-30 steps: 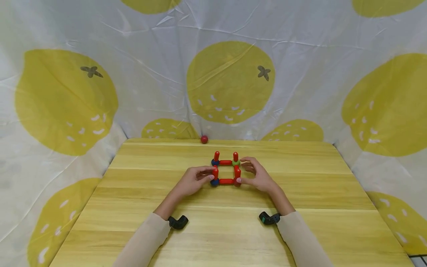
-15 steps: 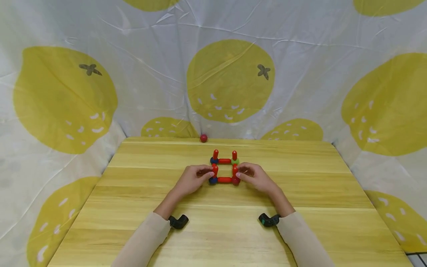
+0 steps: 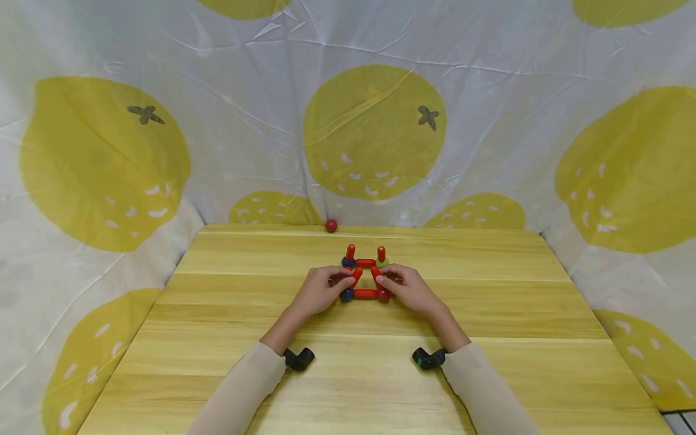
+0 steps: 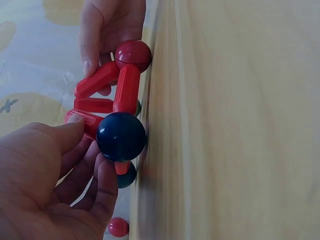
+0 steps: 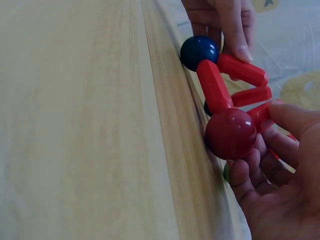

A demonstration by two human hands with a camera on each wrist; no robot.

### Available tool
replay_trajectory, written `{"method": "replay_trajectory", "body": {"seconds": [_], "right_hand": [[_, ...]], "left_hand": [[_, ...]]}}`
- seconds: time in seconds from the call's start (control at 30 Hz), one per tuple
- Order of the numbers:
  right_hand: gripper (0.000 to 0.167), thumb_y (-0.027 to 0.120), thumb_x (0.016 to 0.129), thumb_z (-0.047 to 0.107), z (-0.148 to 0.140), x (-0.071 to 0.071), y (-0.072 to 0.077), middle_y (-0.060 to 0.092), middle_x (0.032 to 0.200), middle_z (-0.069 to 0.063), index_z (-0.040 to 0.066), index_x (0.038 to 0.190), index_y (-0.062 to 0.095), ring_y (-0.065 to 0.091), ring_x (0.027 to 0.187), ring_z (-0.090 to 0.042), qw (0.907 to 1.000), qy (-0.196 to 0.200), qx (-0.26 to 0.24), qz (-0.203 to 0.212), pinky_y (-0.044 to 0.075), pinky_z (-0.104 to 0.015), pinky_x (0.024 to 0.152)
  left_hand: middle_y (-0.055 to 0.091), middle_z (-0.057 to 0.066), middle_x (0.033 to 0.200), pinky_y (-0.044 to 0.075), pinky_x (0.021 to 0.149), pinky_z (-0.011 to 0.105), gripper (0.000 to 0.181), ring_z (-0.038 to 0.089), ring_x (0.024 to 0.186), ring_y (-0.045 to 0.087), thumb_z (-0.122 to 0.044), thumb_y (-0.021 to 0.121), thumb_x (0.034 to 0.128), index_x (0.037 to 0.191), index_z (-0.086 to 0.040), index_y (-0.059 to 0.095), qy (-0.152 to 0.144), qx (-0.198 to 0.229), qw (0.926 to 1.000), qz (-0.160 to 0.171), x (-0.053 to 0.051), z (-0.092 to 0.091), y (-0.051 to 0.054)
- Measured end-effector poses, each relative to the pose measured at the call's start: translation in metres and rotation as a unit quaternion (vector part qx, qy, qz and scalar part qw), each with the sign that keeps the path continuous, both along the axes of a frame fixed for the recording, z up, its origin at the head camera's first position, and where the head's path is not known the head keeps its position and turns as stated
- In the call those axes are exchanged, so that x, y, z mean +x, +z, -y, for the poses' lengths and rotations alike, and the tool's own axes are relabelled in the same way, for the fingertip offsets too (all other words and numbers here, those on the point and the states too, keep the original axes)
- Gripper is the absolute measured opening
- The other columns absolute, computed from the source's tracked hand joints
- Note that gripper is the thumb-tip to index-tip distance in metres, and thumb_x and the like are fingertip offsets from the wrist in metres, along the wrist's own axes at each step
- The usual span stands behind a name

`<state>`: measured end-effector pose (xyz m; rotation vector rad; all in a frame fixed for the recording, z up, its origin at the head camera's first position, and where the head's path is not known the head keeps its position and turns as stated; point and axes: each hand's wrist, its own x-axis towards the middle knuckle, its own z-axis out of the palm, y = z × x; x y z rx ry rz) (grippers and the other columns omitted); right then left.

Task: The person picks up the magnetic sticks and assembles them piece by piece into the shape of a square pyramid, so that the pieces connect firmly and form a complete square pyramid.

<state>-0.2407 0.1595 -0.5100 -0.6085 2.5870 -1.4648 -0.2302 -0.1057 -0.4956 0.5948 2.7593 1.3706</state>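
A square frame of red magnetic rods and balls sits mid-table in the head view. Its front corners are a blue ball (image 3: pixel 347 295) and a dark red ball (image 3: pixel 383 296), joined by a red rod (image 3: pixel 365 293). Behind are another blue ball (image 3: pixel 346 262) and a green ball (image 3: pixel 383 263). Each corner carries a raised rod. My left hand (image 3: pixel 322 290) pinches the front-left rod (image 4: pixel 89 123) between thumb and fingers. With thumb and fingers, my right hand (image 3: pixel 409 289) pinches the front-right rod (image 5: pixel 260 115). These two rods lean inward, their tops apart; the back two stand upright.
A loose red ball (image 3: pixel 331 226) lies at the table's back edge, near the lemon-print cloth (image 3: pixel 489 151). Wooden tabletop (image 3: pixel 359 380) surrounds the frame. A black wrist device (image 3: pixel 299 359) sits at the left cuff, another (image 3: pixel 428 358) at the right.
The right hand has gone from spread fingers beside the front-right corner to pinching its rod. Both front rods, upright before, now tilt toward each other, and both hands have moved inward.
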Motion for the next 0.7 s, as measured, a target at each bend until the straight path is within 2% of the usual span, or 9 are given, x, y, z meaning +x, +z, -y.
{"method": "replay_trajectory", "body": {"seconds": [0.13, 0.23, 0.37, 0.47, 0.53, 0.6, 0.7], "right_hand": [[0.031, 0.065, 0.102, 0.036, 0.002, 0.0, 0.0, 0.073, 0.112, -0.002, 0.013, 0.121, 0.073, 0.066, 0.099, -0.017, 0.9999, -0.007, -0.005, 0.006, 0.055, -0.035, 0.089], [0.032, 0.068, 0.101, 0.037, 0.0, 0.002, 0.001, 0.071, 0.106, -0.002, 0.012, 0.122, 0.071, 0.064, 0.094, -0.016, 0.9999, -0.007, -0.006, 0.01, 0.055, -0.031, 0.085], [0.04, 0.075, 0.095, 0.036, -0.006, 0.003, 0.005, 0.062, 0.101, -0.008, 0.01, 0.123, 0.065, 0.058, 0.088, -0.019, 0.9996, -0.02, -0.02, 0.008, 0.052, -0.026, 0.078], [0.053, 0.081, 0.091, 0.032, -0.012, 0.003, 0.009, 0.06, 0.113, -0.013, 0.007, 0.132, 0.059, 0.057, 0.097, -0.024, 0.9988, -0.031, -0.035, -0.014, 0.053, -0.031, 0.083], [0.065, 0.083, 0.089, 0.028, -0.013, 0.001, 0.011, 0.057, 0.13, -0.015, 0.007, 0.142, 0.052, 0.056, 0.111, -0.028, 0.9984, -0.027, -0.04, -0.028, 0.054, -0.038, 0.092], [0.076, 0.083, 0.089, 0.028, -0.013, -0.002, 0.012, 0.048, 0.147, -0.016, 0.01, 0.151, 0.043, 0.052, 0.126, -0.032, 0.9984, -0.013, -0.042, -0.034, 0.052, -0.048, 0.102], [0.084, 0.082, 0.09, 0.029, -0.011, -0.005, 0.01, 0.036, 0.16, -0.011, 0.017, 0.159, 0.034, 0.042, 0.142, -0.036, 0.9988, 0.004, -0.041, -0.027, 0.044, -0.056, 0.113]], "left_hand": [[0.077, -0.002, 0.101, 0.059, 0.078, 0.029, 0.024, 0.007, 0.083, 0.068, -0.034, 0.07, 0.0995, 0.114, -0.015, 0.078, 0.008, 0.002, 1.0, 0.001, 0.001, -0.002, 0.0], [0.076, -0.002, 0.101, 0.06, 0.078, 0.03, 0.026, 0.009, 0.083, 0.068, -0.034, 0.07, 0.0991, 0.115, -0.015, 0.077, 0.01, 0.008, 0.9999, 0.003, 0.001, -0.002, 0.0], [0.072, 0.003, 0.116, 0.061, 0.088, 0.035, 0.043, 0.017, 0.098, 0.07, -0.036, 0.077, 0.0942, 0.129, -0.012, 0.07, 0.013, 0.028, 0.9995, 0.008, -0.001, 0.003, -0.001], [0.063, 0.009, 0.138, 0.056, 0.103, 0.042, 0.068, 0.025, 0.121, 0.064, -0.038, 0.082, 0.0888, 0.145, -0.01, 0.057, 0.009, 0.042, 0.999, 0.012, -0.005, 0.009, 0.0], [0.054, 0.008, 0.151, 0.048, 0.113, 0.044, 0.082, 0.026, 0.136, 0.055, -0.043, 0.083, 0.0864, 0.154, -0.012, 0.048, 0.005, 0.039, 0.9991, 0.017, -0.009, 0.011, 0.002], [0.046, 0.006, 0.159, 0.042, 0.119, 0.046, 0.092, 0.027, 0.145, 0.048, -0.046, 0.084, 0.0848, 0.159, -0.016, 0.039, -0.004, 0.033, 0.9991, 0.025, -0.013, 0.012, 0.003], [0.037, 0.002, 0.166, 0.036, 0.122, 0.046, 0.097, 0.025, 0.151, 0.04, -0.048, 0.082, 0.0858, 0.164, -0.022, 0.03, -0.029, 0.016, 0.9985, 0.044, -0.019, 0.012, 0.002]]}}
